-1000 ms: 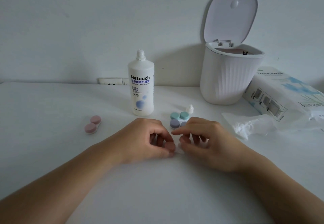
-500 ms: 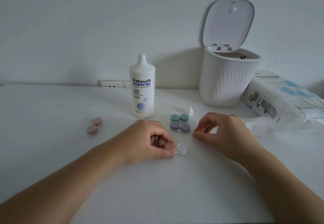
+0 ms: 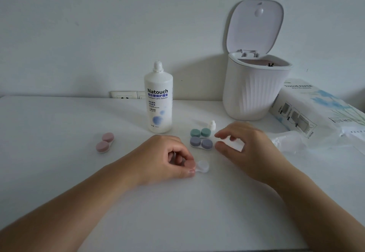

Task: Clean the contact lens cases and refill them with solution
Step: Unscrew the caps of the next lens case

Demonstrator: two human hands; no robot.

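Head view: left hand (image 3: 166,156) pinching capped end of open lens case (image 3: 197,166) at centre of frame, thumb & forefinger curled round pink cap (image 3: 189,164); other well, w/o cap, showing clear and bare just right of the fingers. Case flat on desk (image 3: 59,172).

Changed vs 1 s ago: right hand (image 3: 246,149) then down at the case beside left hand, working at that right well; half a sec ago already lifted off to the right; now further up-right, hovering right of centre, next to purple case (image 3: 201,143). Fingers of right hand curled toward thumb w/ a gap between; a pale blurred shape inside the pinch, prob. the removed cap, but too blurred to say for sure. Left hand & open case not moved in that time.

Meaning for task, as a guess: one well uncapped, cap being carried aside to set down; pink cap next to unscrew. Cleaning and refill not yet begun on this case.

Rest, unmoved across frames: green case (image 3: 200,132) just behind purple one, both capped; small white bottle cap (image 3: 212,125) just behind green case; pink case (image 3: 105,142) capped, left of centre, well apart from hands. Solution bottle (image 3: 159,97) upright, upper centre, nozzle bare. Bin (image 3: 254,85) w/ lid up, upper right; tissue pack (image 3: 320,111) at right edge, loose tissue (image 3: 286,140) in front of it, near right hand.
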